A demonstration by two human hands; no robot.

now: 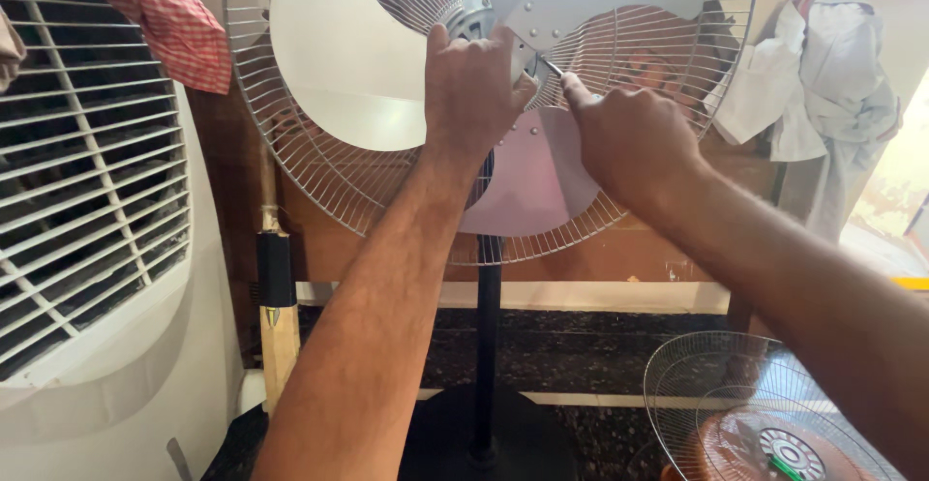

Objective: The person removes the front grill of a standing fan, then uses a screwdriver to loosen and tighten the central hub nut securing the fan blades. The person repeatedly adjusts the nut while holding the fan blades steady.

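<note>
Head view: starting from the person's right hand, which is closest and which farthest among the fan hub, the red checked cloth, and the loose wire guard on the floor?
From the right hand:
1. Fan hub, just up and left, beside the left hand.
2. Loose wire guard, low at the right, on the floor.
3. Red checked cloth, hanging at the top left.

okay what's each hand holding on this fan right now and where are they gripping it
The left hand grips the fan's hub, where the blades meet. The right hand pinches a thin metal tool by its near end; the tip points at the hub.
</note>
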